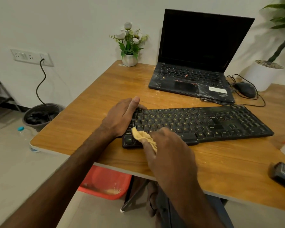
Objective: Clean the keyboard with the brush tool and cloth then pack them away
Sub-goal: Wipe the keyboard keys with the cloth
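Yellow cloth [138, 134] on the keyboard [204, 120] — both grips busy.
The right grip [169, 148] clutches the bunched cloth against the keyboard's lower-left keys; the left grip [120, 117] curls round the keyboard's far-left corner. The keyboard lies slantwise on the wooden worktop [220, 163], an open laptop [196, 63] just behind it.

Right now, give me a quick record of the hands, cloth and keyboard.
keyboard: flat on the wooden table, dusty
left hand: grips the keyboard's left end
right hand: holds the yellow cloth on the lower-left keys
laptop: open, screen dark, behind the keyboard
dark object: at the table's right edge, too blurred to name
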